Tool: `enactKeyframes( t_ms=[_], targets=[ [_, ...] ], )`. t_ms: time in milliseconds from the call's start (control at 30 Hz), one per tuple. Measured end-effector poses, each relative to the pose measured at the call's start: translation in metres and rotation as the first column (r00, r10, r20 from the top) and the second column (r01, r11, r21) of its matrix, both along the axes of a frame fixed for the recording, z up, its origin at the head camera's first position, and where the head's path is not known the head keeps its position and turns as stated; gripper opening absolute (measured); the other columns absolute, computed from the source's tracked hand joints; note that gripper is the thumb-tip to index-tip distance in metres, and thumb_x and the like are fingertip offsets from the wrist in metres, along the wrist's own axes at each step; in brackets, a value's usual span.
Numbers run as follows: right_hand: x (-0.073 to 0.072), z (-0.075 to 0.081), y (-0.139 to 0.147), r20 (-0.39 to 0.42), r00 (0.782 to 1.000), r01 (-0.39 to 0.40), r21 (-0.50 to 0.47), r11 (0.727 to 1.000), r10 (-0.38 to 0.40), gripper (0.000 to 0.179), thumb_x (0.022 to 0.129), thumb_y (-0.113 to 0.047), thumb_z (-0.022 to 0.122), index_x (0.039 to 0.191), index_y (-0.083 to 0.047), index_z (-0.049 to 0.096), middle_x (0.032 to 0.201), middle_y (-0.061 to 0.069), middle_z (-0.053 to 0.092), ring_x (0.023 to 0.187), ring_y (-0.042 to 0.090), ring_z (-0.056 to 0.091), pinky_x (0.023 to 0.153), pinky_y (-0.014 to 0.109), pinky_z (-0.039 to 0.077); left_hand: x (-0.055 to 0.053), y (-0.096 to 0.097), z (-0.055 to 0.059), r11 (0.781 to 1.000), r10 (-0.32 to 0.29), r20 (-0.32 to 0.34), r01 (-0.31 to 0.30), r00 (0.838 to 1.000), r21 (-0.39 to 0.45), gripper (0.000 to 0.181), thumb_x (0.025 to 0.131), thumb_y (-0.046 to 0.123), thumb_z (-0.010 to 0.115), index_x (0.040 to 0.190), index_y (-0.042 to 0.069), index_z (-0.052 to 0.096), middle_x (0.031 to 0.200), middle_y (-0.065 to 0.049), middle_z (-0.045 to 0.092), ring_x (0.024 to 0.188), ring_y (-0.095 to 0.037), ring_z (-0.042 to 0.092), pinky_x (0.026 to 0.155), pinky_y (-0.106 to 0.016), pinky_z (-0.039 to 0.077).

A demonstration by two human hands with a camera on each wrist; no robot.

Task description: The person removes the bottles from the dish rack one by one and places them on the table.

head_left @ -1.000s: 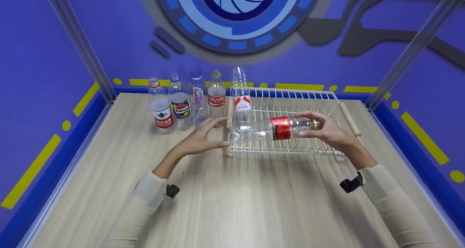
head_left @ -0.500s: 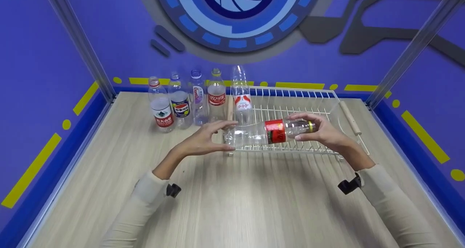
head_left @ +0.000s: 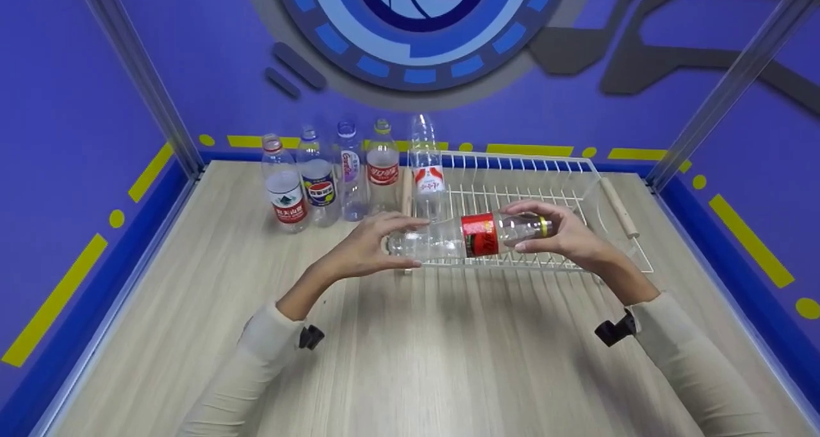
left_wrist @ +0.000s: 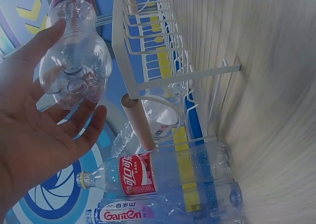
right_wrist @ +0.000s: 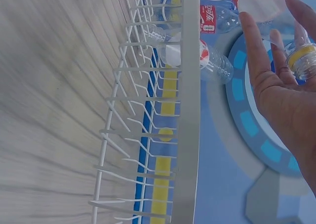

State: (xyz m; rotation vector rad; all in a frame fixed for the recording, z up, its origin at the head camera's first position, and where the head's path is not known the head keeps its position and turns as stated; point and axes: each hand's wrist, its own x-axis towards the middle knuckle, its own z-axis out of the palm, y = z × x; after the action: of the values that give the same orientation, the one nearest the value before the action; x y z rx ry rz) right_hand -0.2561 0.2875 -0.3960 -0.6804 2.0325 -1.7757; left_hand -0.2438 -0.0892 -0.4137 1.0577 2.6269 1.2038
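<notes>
A clear plastic bottle [head_left: 442,239] with a red label is held lengthwise, nearly level, above the front part of a white wire rack [head_left: 512,267]. My right hand [head_left: 573,237] grips its neck, beside a yellow ring [right_wrist: 301,58] seen in the right wrist view. At the other end, my left hand [head_left: 359,248] holds the base between thumb and fingers; the left wrist view shows this bottle base [left_wrist: 76,61] against the fingers. Behind it, in the rack's left end, another clear bottle [head_left: 428,179] with a red and white label stands base up.
Several uncapped bottles stand upright in a row left of the rack, including a red-and-white-labelled one [head_left: 287,193] and a Coca-Cola bottle [head_left: 383,174]. Wooden handles [head_left: 619,207] edge the rack's ends. Blue-purple walls [head_left: 211,59] enclose the wooden table [head_left: 423,347] at the back and sides.
The red-labelled bottle has shifted a little left and slightly toward the person. My left hand has gone from beside its base to holding it; my right hand keeps the neck.
</notes>
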Motion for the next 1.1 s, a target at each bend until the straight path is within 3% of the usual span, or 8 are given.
enactKeyframes(
  t_ms=[167, 400, 700, 867, 1100],
  targets=[
    [-0.001, 0.001, 0.0, -0.007, 1.0, -0.017, 0.004, 1.0, 0.017, 0.06, 0.085, 0.009, 0.075, 0.14, 0.003, 0.053, 0.141, 0.006, 0.061, 0.118, 0.024, 0.069, 0.091, 0.04, 0.06, 0.002, -0.002, 0.001, 1.0, 0.01, -0.036, -0.009, 0.999, 0.03, 0.063, 0.089, 0.037, 0.079, 0.146, 0.021, 0.058, 0.144, -0.002, 0.062, 0.137, -0.026, 0.052, 0.117, -0.055, 0.039],
    [-0.007, 0.002, 0.016, -0.06, 0.995, -0.074, 0.025, 0.997, 0.075, 0.061, 0.089, 0.009, 0.07, 0.145, 0.008, 0.046, 0.146, 0.004, 0.059, 0.132, 0.026, 0.06, 0.099, 0.038, 0.057, 0.003, -0.014, -0.001, 0.996, 0.084, -0.143, -0.081, 0.986, 0.027, 0.059, 0.09, 0.035, 0.078, 0.145, 0.023, 0.059, 0.143, -0.006, 0.06, 0.136, -0.027, 0.051, 0.111, -0.054, 0.046],
    [-0.024, 0.005, 0.075, -0.067, 0.994, 0.094, 0.066, 0.993, -0.09, 0.052, 0.096, 0.007, 0.062, 0.146, 0.005, 0.046, 0.138, -0.004, 0.065, 0.124, 0.009, 0.063, 0.096, 0.028, 0.057, 0.001, -0.043, -0.008, 0.987, 0.149, -0.121, -0.141, 0.981, 0.075, 0.058, 0.09, 0.029, 0.079, 0.144, 0.022, 0.059, 0.144, -0.006, 0.059, 0.136, -0.029, 0.052, 0.111, -0.055, 0.046],
    [-0.034, 0.001, 0.11, -0.076, 0.982, 0.18, 0.078, 0.981, -0.174, 0.047, 0.099, 0.005, 0.059, 0.145, 0.005, 0.048, 0.132, -0.007, 0.069, 0.12, 0.005, 0.065, 0.096, 0.018, 0.054, 0.001, -0.058, -0.013, 0.979, 0.194, -0.098, -0.186, 0.976, 0.078, 0.059, 0.089, 0.026, 0.08, 0.144, 0.023, 0.06, 0.146, -0.007, 0.058, 0.138, -0.03, 0.05, 0.113, -0.056, 0.043],
    [-0.035, 0.0, 0.142, -0.122, 0.954, 0.288, 0.114, 0.951, -0.274, 0.048, 0.102, -0.002, 0.059, 0.148, 0.003, 0.048, 0.131, -0.012, 0.068, 0.117, -0.001, 0.065, 0.094, 0.014, 0.053, 0.005, -0.071, -0.02, 0.966, 0.255, -0.059, -0.252, 0.965, 0.049, 0.064, 0.087, 0.023, 0.082, 0.146, 0.023, 0.058, 0.144, -0.008, 0.059, 0.138, -0.033, 0.049, 0.114, -0.059, 0.041]
  ],
)
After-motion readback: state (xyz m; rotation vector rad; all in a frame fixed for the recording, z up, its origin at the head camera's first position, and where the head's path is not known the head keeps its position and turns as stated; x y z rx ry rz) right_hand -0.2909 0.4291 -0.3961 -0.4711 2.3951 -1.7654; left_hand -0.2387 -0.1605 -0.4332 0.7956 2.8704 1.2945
